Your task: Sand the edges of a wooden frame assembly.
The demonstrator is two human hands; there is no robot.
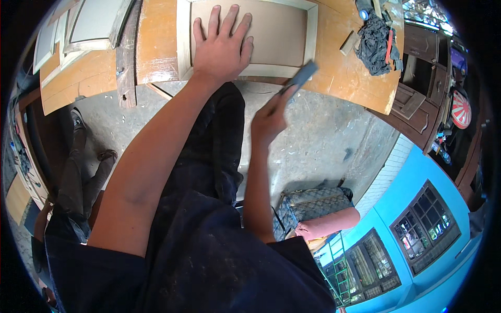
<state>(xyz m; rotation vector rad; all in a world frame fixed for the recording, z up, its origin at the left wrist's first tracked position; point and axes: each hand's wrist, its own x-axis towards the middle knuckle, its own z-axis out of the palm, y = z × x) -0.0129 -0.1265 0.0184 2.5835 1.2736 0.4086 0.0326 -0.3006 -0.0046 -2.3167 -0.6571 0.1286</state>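
My left hand (221, 55) lies flat with spread fingers on the brown panel (279, 28) inside a pale wooden frame (311, 34), pressing at its left part. The frame rests on the orange-brown wooden table (156, 41), along its near edge. My right hand (269, 121) is closed around one end of a flat dark-grey sanding block (302, 74), slightly blurred. The block's far end is at the frame's near right corner; whether it touches the wood I cannot tell.
Several pale frames (96, 23) are stacked at the table's left, beside a dark plank (127, 57). A crumpled black cloth (374, 47) and a small wood piece (349, 43) lie at the right. Another person's legs (73, 167) show at left. A rolled pink bundle (329, 221) is behind right.
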